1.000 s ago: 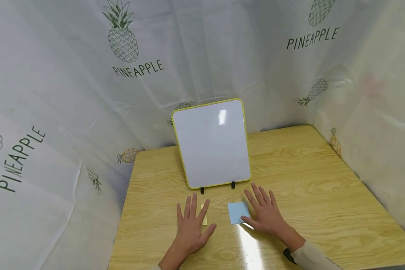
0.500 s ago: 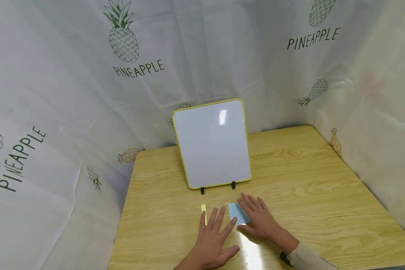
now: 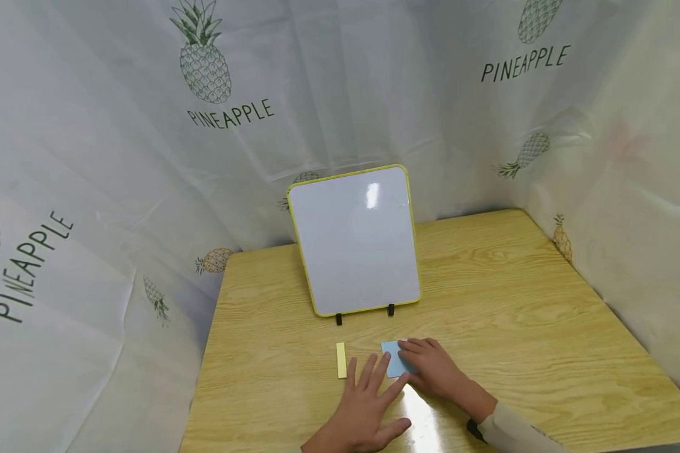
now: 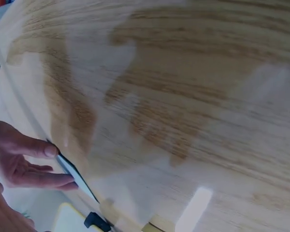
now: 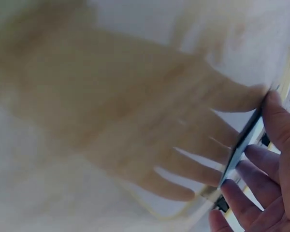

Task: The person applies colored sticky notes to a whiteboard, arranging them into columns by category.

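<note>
A blue square of sticky notes (image 3: 392, 365) lies on the wooden table in the head view. My right hand (image 3: 433, 371) holds it at its right side, fingers bent over the top and thumb at the near edge. In the right wrist view the thumb (image 5: 279, 116) meets one end of the blue notes (image 5: 240, 147), with fingertips along the face. My left hand (image 3: 359, 409) hovers with fingers spread, its fingertips overlapping the notes' lower left in the head view. Beyond those fingers lies a narrow yellow strip (image 3: 341, 360), likely sticky notes.
A yellow-framed whiteboard (image 3: 356, 242) stands behind the notes on small black feet (image 3: 339, 319). The wooden table (image 3: 504, 302) reaches back to a pineapple-print curtain (image 3: 362, 82) at the back and sides. Light glares off the tabletop between the forearms.
My left hand has moved right, off the yellow strip and toward the blue notes. My right hand's spread fingers have drawn together and bent over the blue notes.
</note>
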A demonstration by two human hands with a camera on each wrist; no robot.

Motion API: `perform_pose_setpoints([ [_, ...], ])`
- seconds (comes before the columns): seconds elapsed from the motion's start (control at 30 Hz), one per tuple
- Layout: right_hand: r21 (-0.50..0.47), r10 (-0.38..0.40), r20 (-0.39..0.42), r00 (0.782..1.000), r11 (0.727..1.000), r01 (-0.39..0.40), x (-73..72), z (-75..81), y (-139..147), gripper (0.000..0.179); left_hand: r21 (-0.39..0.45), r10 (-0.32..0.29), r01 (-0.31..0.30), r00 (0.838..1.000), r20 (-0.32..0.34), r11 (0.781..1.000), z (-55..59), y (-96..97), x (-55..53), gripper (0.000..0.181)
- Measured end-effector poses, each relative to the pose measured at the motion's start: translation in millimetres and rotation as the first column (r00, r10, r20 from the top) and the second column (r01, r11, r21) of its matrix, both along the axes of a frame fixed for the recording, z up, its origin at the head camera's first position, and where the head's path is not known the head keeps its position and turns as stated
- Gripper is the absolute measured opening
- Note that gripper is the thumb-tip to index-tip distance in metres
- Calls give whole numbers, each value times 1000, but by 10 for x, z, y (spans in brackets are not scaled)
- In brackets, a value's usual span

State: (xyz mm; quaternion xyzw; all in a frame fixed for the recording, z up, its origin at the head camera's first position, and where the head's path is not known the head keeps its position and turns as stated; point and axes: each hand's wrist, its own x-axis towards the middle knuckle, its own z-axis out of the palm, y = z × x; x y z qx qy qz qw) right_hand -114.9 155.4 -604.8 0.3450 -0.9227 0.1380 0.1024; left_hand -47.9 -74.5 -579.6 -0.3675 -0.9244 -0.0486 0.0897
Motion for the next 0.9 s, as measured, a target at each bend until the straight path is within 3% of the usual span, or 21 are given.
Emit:
perform_pose_setpoints([
  [0.33, 102, -17, 62, 998, 995, 11, -53, 118, -22, 41, -49, 5, -6, 1000, -18, 999, 36, 16, 11, 67],
  [0.53, 64, -4, 66, 998, 998, 0, -103, 115, -24, 27, -90, -9, 12, 1000, 29, 996, 30, 28, 1, 65],
  [0.67, 40, -2, 93, 996, 999, -1, -118, 123, -41, 17, -93, -30, 31, 999, 17, 995, 4, 26, -7, 64],
  [0.77, 44, 2, 87, 996, 999, -6, -118, 148, -53, 12, -107, -47, 53, 997, 61, 993, -11, 27, -21, 63],
  [0.9, 58, 17, 48, 999, 998, -20, -125, 144, -48, 8, -129, -54, 79, 980, 189, 988, -34, 31, -51, 64],
])
